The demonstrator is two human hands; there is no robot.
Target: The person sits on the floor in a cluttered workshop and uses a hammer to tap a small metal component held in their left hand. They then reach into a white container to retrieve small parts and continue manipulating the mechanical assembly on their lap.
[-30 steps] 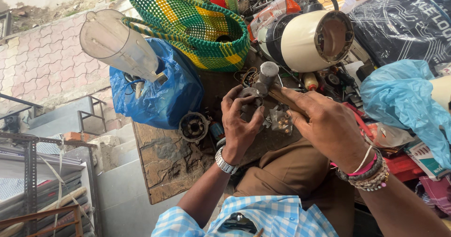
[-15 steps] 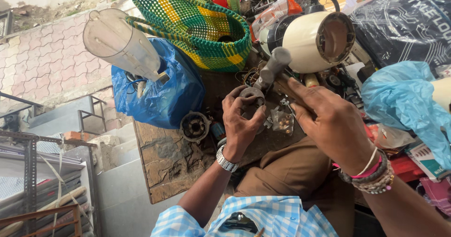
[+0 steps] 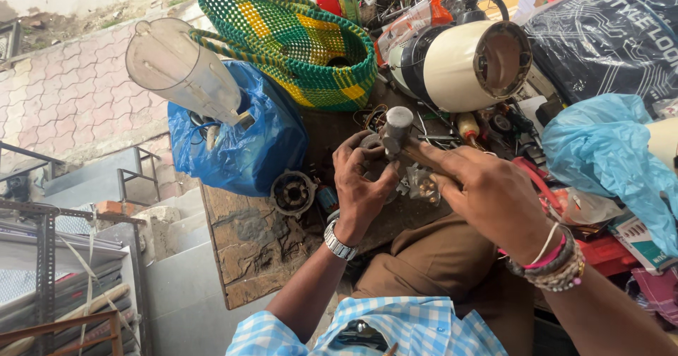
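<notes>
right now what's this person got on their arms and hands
Both forearms are bare. The left hand has a silver metal-link wristwatch at its wrist. The right hand has a stack at its wrist: pink and white bands with beaded bracelets. Short sleeves of a blue-and-white checked shirt show at the upper arms.

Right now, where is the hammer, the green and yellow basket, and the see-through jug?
hammer point(image 3: 397, 124), head view, on its grey metal head.
green and yellow basket point(image 3: 296, 34), head view, on its woven inner wall.
see-through jug point(image 3: 185, 70), head view, on the middle of its clear side.
</notes>
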